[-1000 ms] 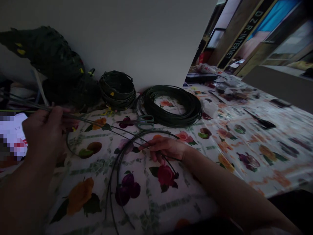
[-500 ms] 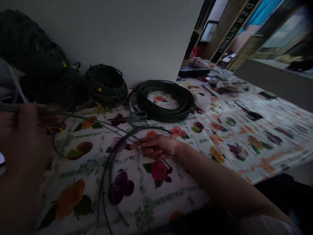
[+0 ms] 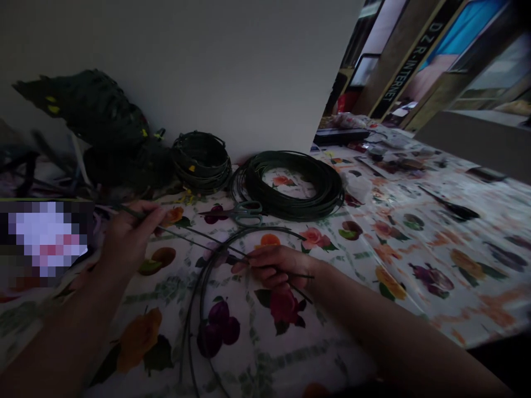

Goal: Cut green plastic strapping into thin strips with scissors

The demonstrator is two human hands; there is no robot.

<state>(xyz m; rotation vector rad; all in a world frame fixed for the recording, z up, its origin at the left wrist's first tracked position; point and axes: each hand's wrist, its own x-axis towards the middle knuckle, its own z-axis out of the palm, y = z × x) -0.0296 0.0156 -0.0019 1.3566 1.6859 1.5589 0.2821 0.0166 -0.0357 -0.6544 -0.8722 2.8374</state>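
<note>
My left hand (image 3: 131, 229) pinches thin dark green wires (image 3: 188, 233) between thumb and fingers. From there the wires run right and slightly down to my right hand (image 3: 277, 264), which is closed around them with the short ends poking out past the wrist. Under and beside the right hand, more loose wires (image 3: 204, 276) curve in an arc over the tablecloth. Scissors with greenish handles (image 3: 249, 214) lie just beyond, blades pointing left. Behind them rests a large coil of dark green wire (image 3: 292, 207). What the left fingertips hold at the far end is dim.
A smaller dark coil (image 3: 201, 177) stands against the white panel (image 3: 232, 72). Left of it leans a bulky dark woven-looking bundle (image 3: 103, 110) with yellow bits. A black pointed tool (image 3: 452, 207) and assorted small items lie at right on the fruit-and-flower tablecloth (image 3: 340, 265).
My left hand has moved right, nearer my right hand, and now shows a clear pinch on the wires. The right hand keeps its hold. The view has shifted left and slightly up.
</note>
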